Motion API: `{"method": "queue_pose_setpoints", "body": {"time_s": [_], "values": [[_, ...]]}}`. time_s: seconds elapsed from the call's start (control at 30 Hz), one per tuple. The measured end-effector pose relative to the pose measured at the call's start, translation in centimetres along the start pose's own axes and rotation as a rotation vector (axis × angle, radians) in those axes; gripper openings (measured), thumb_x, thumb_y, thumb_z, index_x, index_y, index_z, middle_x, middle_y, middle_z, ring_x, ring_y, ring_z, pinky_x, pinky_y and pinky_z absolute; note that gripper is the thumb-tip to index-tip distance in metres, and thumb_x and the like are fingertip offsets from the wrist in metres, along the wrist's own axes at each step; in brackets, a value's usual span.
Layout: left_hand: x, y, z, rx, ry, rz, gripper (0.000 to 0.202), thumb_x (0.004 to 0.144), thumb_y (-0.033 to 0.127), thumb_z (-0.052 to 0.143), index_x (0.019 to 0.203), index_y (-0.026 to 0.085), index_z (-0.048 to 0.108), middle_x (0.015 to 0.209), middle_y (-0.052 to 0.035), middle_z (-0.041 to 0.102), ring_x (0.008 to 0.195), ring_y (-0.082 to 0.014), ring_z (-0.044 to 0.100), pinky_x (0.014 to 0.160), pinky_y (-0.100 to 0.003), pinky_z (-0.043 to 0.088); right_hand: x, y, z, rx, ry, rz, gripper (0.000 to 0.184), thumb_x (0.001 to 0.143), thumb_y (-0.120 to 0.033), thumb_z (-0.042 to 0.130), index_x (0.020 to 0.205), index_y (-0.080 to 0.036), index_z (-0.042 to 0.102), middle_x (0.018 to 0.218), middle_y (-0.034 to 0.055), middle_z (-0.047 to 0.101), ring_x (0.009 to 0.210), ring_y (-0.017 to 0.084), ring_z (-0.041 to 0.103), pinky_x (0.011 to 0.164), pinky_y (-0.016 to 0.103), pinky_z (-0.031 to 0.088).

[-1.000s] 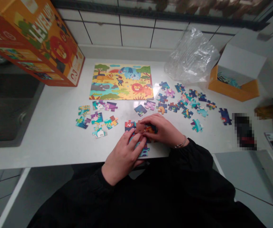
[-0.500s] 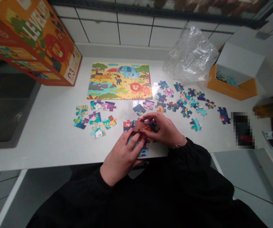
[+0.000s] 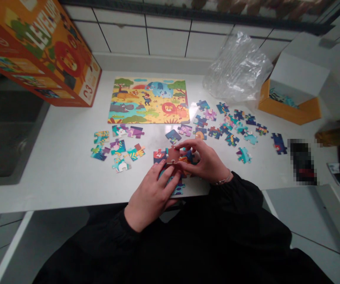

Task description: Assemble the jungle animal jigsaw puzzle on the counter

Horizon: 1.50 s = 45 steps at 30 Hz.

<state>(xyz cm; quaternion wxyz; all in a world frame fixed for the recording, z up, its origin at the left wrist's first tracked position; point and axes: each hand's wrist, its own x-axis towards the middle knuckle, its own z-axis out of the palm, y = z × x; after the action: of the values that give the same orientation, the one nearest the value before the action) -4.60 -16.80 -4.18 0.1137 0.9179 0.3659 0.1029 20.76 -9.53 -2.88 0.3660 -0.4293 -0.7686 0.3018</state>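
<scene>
Between thumb and forefinger, my right hand [image 3: 201, 159] pinches a brown jigsaw piece [image 3: 172, 155] by its right side. My left hand [image 3: 155, 185] lies with fingers stretched over a cluster of pieces near the counter's front edge, its fingertips at the brown piece's lower edge. Left of the brown piece shows a dark blue piece with a red and white figure [image 3: 158, 155]. A purple and teal piece [image 3: 178, 190] shows below the left fingers. Both hands cover much of this cluster, so how its pieces join is hidden.
An animal-scene puzzle [image 3: 149, 100] lies assembled behind the hands. Loose pieces sit in a left group [image 3: 118, 146] and a right group [image 3: 225, 126]. Around them stand an orange box [image 3: 66, 59], a clear plastic bag [image 3: 237, 73], an open carton [image 3: 305, 112] and a sink [image 3: 7, 146].
The brown jigsaw piece has tilted slightly, and more of its face shows between my hands. Both hands stay in nearly the same place.
</scene>
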Motion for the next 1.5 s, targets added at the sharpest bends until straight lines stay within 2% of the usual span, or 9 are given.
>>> {"method": "queue_pose_setpoints", "body": {"time_s": [0.1,0.27,0.43,0.63,0.9,1.23,1.5], "values": [[0.04,0.0,0.04,-0.01,0.0,-0.008,0.086,0.094,0.036,0.085,0.169,0.018,0.047,0.17,-0.0196,0.05,0.163,-0.0489,0.037,0.132,-0.069,0.04,0.04,0.26,0.09,-0.009,-0.013,-0.006,0.049,0.093,-0.029,0.086,0.138,-0.03,0.064,0.133,0.0086,0.076,0.125,0.029,0.072,0.108,0.049,0.06],[0.02,-0.03,-0.01,-0.011,0.009,-0.002,0.084,0.094,0.037,0.085,0.167,0.017,0.048,0.172,-0.0207,0.047,0.164,-0.0476,0.036,0.134,-0.068,0.039,0.28,0.45,0.15,-0.085,-0.088,0.017,0.044,0.091,-0.028,0.086,0.131,-0.028,0.068,0.124,0.0086,0.078,0.116,0.029,0.072,0.103,0.049,0.06],[-0.15,-0.09,0.06,0.014,0.005,0.009,0.086,0.093,0.037,0.085,0.167,0.015,0.048,0.175,-0.023,0.043,0.164,-0.0469,0.037,0.134,-0.068,0.038,0.39,0.47,0.17,-0.14,-0.102,0.025,0.043,0.089,-0.019,0.085,0.129,-0.027,0.07,0.122,0.0073,0.08,0.118,0.031,0.069,0.107,0.052,0.054],[-0.28,0.0,0.48,0.033,0.023,-0.007,0.091,0.088,0.036,0.09,0.167,0.016,0.049,0.179,-0.027,0.035,0.162,-0.047,0.041,0.132,-0.067,0.04,0.38,0.82,0.14,-0.161,-0.138,-0.002,0.038,0.09,-0.022,0.084,0.125,-0.028,0.072,0.125,0.0059,0.081,0.118,0.03,0.069,0.108,0.051,0.05],[-0.23,0.03,0.38,0.047,0.034,0.001,0.086,0.091,0.037,0.087,0.166,0.016,0.051,0.177,-0.0265,0.039,0.161,-0.0453,0.043,0.131,-0.067,0.041,0.64,0.59,-0.02,-0.17,-0.179,-0.037,0.025,0.095,-0.023,0.08,0.119,-0.03,0.075,0.134,0.0048,0.08,0.129,0.03,0.068,0.114,0.052,0.047],[-0.08,0.15,0.31,0.044,0.053,-0.009,0.086,0.089,0.036,0.09,0.164,0.015,0.053,0.175,-0.0279,0.04,0.159,-0.0458,0.045,0.13,-0.066,0.043,0.44,0.66,0.14,-0.226,-0.18,-0.059,0.016,0.1,-0.028,0.08,0.116,-0.03,0.081,0.133,0.0058,0.078,0.127,0.029,0.068,0.112,0.051,0.047],[-0.1,0.19,0.41,0.038,0.044,-0.015,0.089,0.087,0.035,0.091,0.165,0.015,0.052,0.176,-0.0281,0.039,0.16,-0.0469,0.044,0.13,-0.068,0.043,0.46,0.57,0.21,-0.255,-0.176,-0.063,0.017,0.101,-0.028,0.078,0.117,-0.031,0.083,0.133,0.0056,0.079,0.126,0.029,0.068,0.112,0.052,0.047]]}}
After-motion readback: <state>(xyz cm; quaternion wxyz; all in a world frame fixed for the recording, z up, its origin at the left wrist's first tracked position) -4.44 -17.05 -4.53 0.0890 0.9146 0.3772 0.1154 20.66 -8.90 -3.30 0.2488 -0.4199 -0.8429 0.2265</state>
